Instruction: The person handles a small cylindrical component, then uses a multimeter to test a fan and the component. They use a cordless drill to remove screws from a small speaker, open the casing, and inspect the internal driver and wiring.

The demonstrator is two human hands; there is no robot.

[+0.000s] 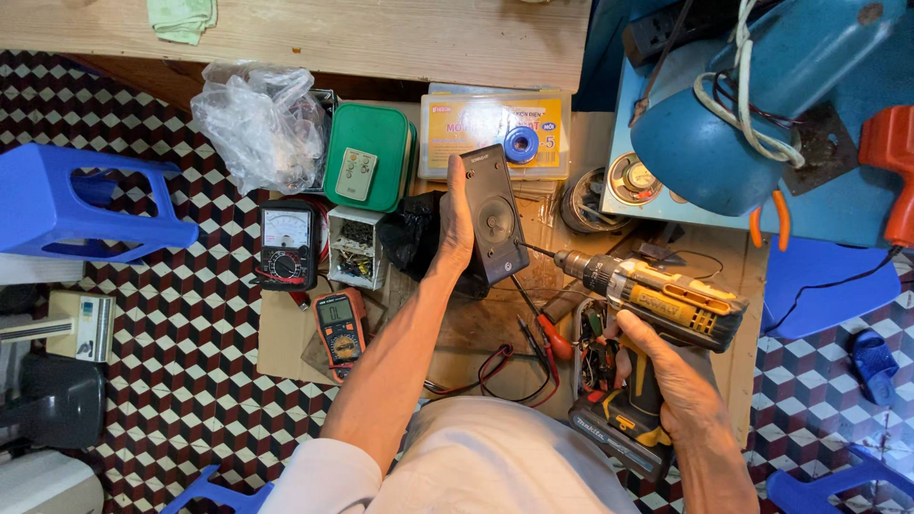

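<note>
My left hand (455, 228) grips a black speaker box (493, 214), holding it upright over the cardboard mat, its round cone facing me. My right hand (666, 366) is wrapped around the handle of a yellow and black cordless drill (657, 300). The drill points left, and its thin bit (535, 250) touches the lower right edge of the speaker box. A red-handled screwdriver (547, 328) lies on the cardboard just below the bit.
An analogue meter (288, 243), an orange digital multimeter (339, 324) with test leads, a small parts box (357, 247), a green case (369, 157), a yellow organiser box (495, 133) and a plastic bag (262, 119) lie around. Blue stool (76, 205) left, blue motor (733, 114) right.
</note>
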